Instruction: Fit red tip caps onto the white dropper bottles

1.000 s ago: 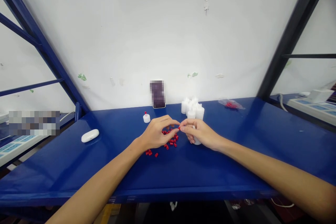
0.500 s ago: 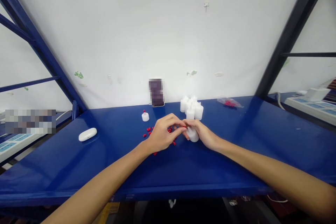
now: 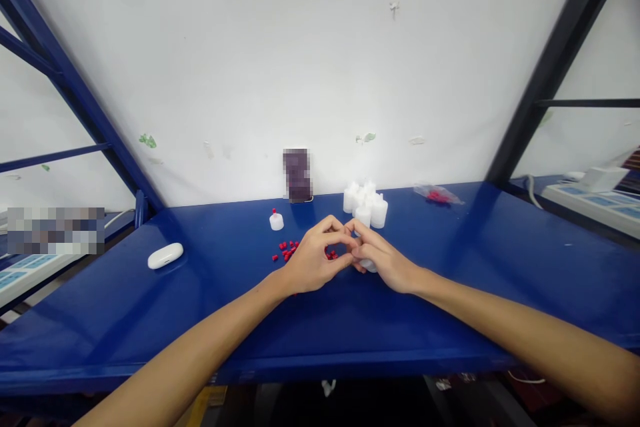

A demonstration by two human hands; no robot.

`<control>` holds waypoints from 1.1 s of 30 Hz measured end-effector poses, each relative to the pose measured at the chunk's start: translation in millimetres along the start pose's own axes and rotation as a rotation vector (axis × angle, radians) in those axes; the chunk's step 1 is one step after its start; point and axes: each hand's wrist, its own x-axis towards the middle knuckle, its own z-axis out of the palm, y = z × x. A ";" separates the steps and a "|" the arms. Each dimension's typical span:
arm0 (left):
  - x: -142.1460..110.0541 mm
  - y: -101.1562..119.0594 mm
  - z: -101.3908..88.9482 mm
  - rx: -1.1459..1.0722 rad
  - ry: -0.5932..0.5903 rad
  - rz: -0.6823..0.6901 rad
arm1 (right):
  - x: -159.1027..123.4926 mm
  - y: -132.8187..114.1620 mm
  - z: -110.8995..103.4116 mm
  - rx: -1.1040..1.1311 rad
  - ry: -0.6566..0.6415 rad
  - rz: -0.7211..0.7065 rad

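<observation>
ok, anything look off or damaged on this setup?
The white wall behind the blue table has torn-looking patches and green marks. Red pieces lie scattered by the left hand, unlike those in the clear bag.

1 left hand (image 3: 316, 257) and 1 right hand (image 3: 391, 263) show, with 1 white bottle (image 3: 369, 266) at the right. 1 red-tipped bottle (image 3: 277, 221) stands apart, and at least 5 grouped bottles (image 3: 364, 203) overlap. At least 8 loose red caps (image 3: 287, 255) are visible. There are 1 clear bag (image 3: 439, 196), 1 white case (image 3: 165, 255) and 1 desk (image 3: 380, 330).
</observation>
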 end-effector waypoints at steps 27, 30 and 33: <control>4.2 -50.3 -78.4 0.130 0.480 -0.234 | 3.2 14.7 -15.6 -0.082 0.201 -0.256; -6.2 -78.1 -104.8 0.327 0.515 -0.342 | 0.7 18.2 -18.3 -0.068 0.324 -0.322; -15.5 -94.3 -114.0 0.426 0.417 -0.384 | -1.6 19.8 -20.8 -0.080 0.416 -0.348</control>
